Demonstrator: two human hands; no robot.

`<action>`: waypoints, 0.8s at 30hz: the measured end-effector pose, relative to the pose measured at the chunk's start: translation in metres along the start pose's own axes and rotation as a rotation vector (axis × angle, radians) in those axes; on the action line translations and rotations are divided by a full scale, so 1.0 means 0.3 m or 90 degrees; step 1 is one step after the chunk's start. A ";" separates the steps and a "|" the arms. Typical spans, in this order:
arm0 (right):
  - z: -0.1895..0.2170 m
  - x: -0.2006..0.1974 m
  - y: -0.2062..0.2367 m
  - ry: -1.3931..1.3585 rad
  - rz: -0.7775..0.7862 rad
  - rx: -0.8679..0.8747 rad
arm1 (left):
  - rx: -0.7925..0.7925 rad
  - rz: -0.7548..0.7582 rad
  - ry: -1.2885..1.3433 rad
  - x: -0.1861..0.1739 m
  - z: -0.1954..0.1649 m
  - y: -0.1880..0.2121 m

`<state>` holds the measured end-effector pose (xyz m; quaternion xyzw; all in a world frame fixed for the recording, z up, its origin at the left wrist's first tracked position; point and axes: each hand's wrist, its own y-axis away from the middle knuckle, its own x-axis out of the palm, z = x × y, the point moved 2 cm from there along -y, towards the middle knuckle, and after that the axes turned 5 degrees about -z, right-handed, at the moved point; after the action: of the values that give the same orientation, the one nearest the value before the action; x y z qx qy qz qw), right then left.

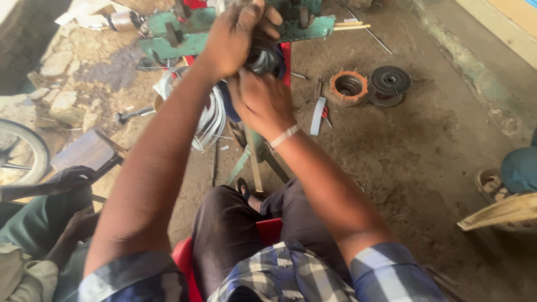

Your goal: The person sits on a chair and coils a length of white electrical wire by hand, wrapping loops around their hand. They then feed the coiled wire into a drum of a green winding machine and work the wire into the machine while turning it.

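My left hand (238,36) is closed over the top of a dark round metal part (262,59) held out in front of me. My right hand (260,100) grips the same part from below, a pale band on its wrist. The part sits against a green metal stand (190,42) on the ground. A bundle of white wire (211,120) hangs beneath my left forearm. I sit on a red stool (184,260), in dark trousers and a checked shirt.
An orange round housing (348,85) and a black ribbed disc (390,80) lie on the dirt floor at right. A white strip (318,116) lies near them. Another person's arm (53,182) rests at left beside a wheel (22,151). A basket (495,187) is at right.
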<state>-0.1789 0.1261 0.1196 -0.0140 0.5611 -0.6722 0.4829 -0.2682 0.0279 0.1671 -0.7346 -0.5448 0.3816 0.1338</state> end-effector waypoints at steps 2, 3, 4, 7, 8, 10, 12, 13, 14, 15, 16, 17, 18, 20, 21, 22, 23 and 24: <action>0.011 -0.034 0.043 0.046 -0.098 -0.034 | -0.039 -0.033 0.092 0.020 0.029 -0.006; 0.013 -0.035 0.052 0.064 -0.073 -0.040 | -0.027 -0.043 0.061 0.024 0.043 -0.008; 0.011 -0.037 0.063 0.082 -0.045 -0.049 | -0.016 -0.056 0.031 0.029 0.057 -0.009; -0.005 -0.030 0.074 0.111 -0.002 -0.086 | 0.049 -0.093 0.036 0.047 0.089 -0.006; -0.011 -0.023 0.068 0.115 0.000 -0.102 | 0.081 -0.103 0.050 0.049 0.095 -0.006; -0.026 -0.010 0.058 0.111 0.013 -0.099 | 0.102 -0.122 -0.013 0.045 0.106 -0.004; -0.036 0.007 0.045 0.132 0.044 -0.084 | 0.092 -0.139 -0.041 0.037 0.109 -0.009; -0.040 0.016 0.036 0.155 0.066 -0.065 | 0.072 -0.141 -0.038 0.031 0.107 -0.017; -0.043 0.022 0.034 0.179 0.090 -0.045 | 0.050 -0.141 -0.033 0.026 0.105 -0.020; -0.041 0.023 0.030 0.152 0.076 -0.062 | 0.060 -0.151 0.021 0.021 0.098 -0.017; -0.037 0.021 0.030 0.126 0.061 -0.081 | 0.073 -0.160 0.074 0.020 0.093 -0.006; -0.033 0.018 0.031 0.099 0.047 -0.097 | 0.083 -0.168 0.128 0.016 0.091 0.014; -0.028 0.012 0.034 0.083 0.033 -0.122 | 0.063 -0.200 0.146 0.012 0.099 0.058; -0.019 -0.002 0.041 0.052 0.000 -0.179 | 0.032 -0.267 0.180 0.009 0.137 0.212; -0.019 -0.006 0.044 0.035 0.009 -0.162 | 0.101 -0.336 -0.032 -0.002 0.160 0.333; -0.020 -0.010 0.045 0.018 0.020 -0.145 | 0.163 -0.397 -0.246 -0.013 0.191 0.478; -0.020 -0.012 0.045 0.001 0.032 -0.129 | 0.047 -0.408 -0.005 -0.031 0.256 0.637; -0.022 -0.013 0.042 0.011 0.048 -0.121 | -0.042 -0.471 -0.193 -0.058 0.302 0.836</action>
<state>-0.1725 0.1348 0.1096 -0.0331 0.6267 -0.5971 0.4996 -0.1591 -0.1007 -0.0401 -0.4282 -0.7980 0.3941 0.1567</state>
